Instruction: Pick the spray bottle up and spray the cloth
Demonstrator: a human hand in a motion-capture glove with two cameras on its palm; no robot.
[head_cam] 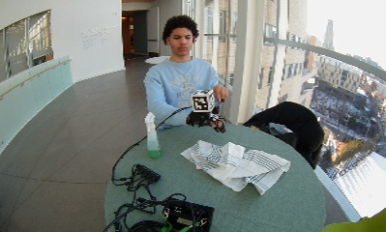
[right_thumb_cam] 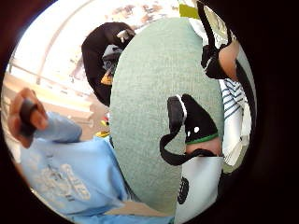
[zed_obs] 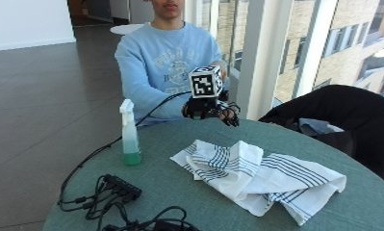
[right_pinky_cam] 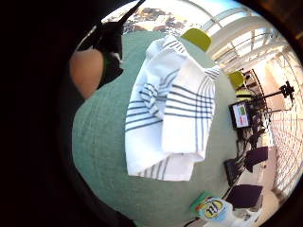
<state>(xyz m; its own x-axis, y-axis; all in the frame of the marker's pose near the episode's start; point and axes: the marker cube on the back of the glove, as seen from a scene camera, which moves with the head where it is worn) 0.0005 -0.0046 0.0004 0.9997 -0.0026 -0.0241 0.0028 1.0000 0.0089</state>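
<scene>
1. Green-grey cloth covers the round table in the outside view. A spray bottle, with a white trigger head and green liquid low in its clear body, stands upright on the table near the edge. A white cloth with dark blue stripes lies crumpled near the table's middle, well apart from the bottle. The gloved right hand hangs above the table's edge on the person's side, between bottle and cloth, touching neither; its fingers droop loosely curled and hold nothing. A black multi-socket block and cables lie on the table beside the bottle. A black jacket is draped over a chair beyond the table.

2. Wide outside view: same layout. Bottle upright, cloth crumpled mid-table, hand raised above the table edge in front of the person's light blue sweatshirt. A black box with cables sits at the table's other edge.

3. Little finger side palm view: the striped cloth lies on the green table, unheld.

4. Thumb side palm view: bare table surface, a strip of striped cloth at its edge, the black jacket beyond, the blue sleeve alongside.
</scene>
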